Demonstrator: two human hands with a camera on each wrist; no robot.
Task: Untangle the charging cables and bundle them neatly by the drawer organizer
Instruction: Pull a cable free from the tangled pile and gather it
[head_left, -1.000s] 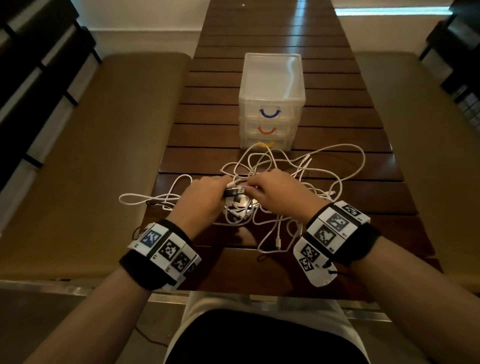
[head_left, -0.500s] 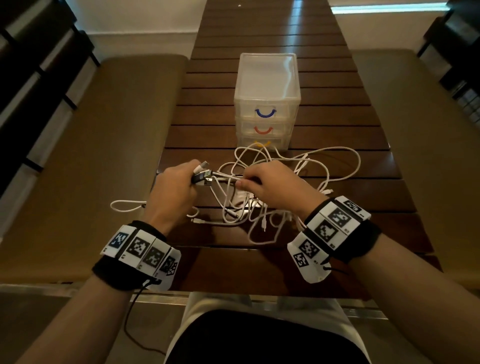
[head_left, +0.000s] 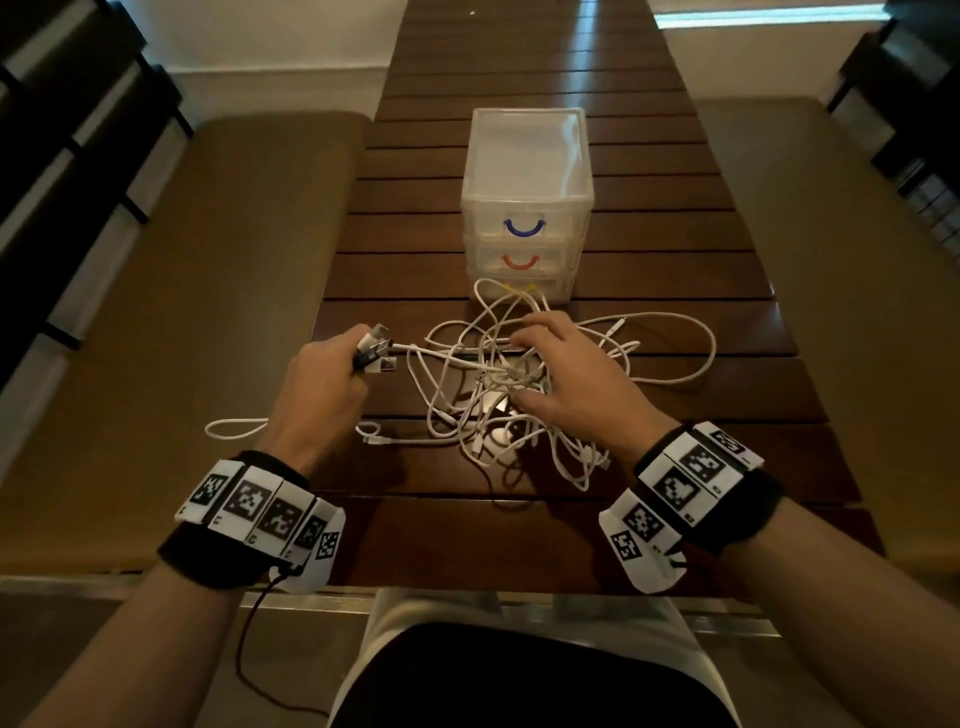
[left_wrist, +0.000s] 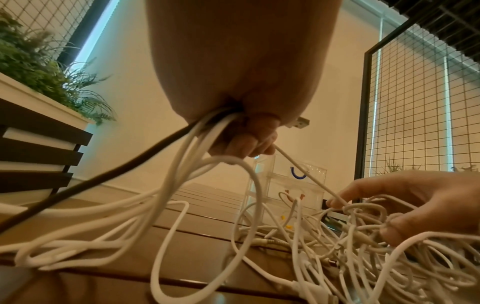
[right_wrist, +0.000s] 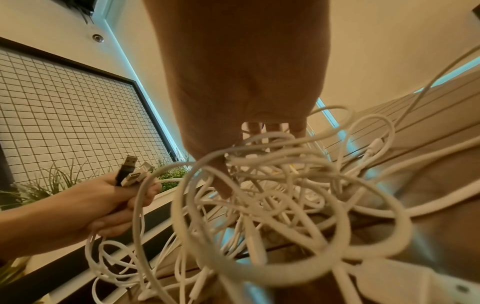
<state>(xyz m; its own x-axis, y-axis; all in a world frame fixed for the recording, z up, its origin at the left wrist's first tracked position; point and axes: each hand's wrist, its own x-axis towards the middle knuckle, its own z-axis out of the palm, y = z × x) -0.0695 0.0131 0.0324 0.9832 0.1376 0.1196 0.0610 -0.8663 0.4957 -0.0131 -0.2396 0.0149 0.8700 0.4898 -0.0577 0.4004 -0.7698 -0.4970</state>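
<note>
Dark slatted wooden table (head_left: 675, 384), flanked by padded benches (head_left: 182, 338); wire-grid panels and plants behind. Tangle of white charging cables (head_left: 498, 395) heaped on the slats directly under and around the right fingertips, with loose loops trailing outward past the right fingers and one loop lying beyond the left wrist. Left hand (head_left: 324, 395) clenched round a gathered cluster of USB plug ends (head_left: 375, 349), one dark and the rest white, protruding from the fist toward the heap; leads hang from the underside of the fist, one running taut to the pile. Right hand (head_left: 566, 384) spread over the knot, fingers (left_wrist: 337, 202) extended and threaded among the strands, thumb (right_wrist: 221, 176) poking down through a loop; no firm pinch visible. Likely handling: light, limp, smooth-jacketed, prone to springing back into coils and snagging at the connectors. Best purchase judged at the rigid plug housings, never mid-span under tension; risk of tightening the knot if pulled hard. Clear drawer organizer (head_left: 527, 208) with blue, red and yellow handles just beyond the right fingertips, strands touching its lowest drawer front. Obstruction: crossings concentrated beneath the right palm; small connectors scattered on the near side of the heap, liable to catch in loops.
</note>
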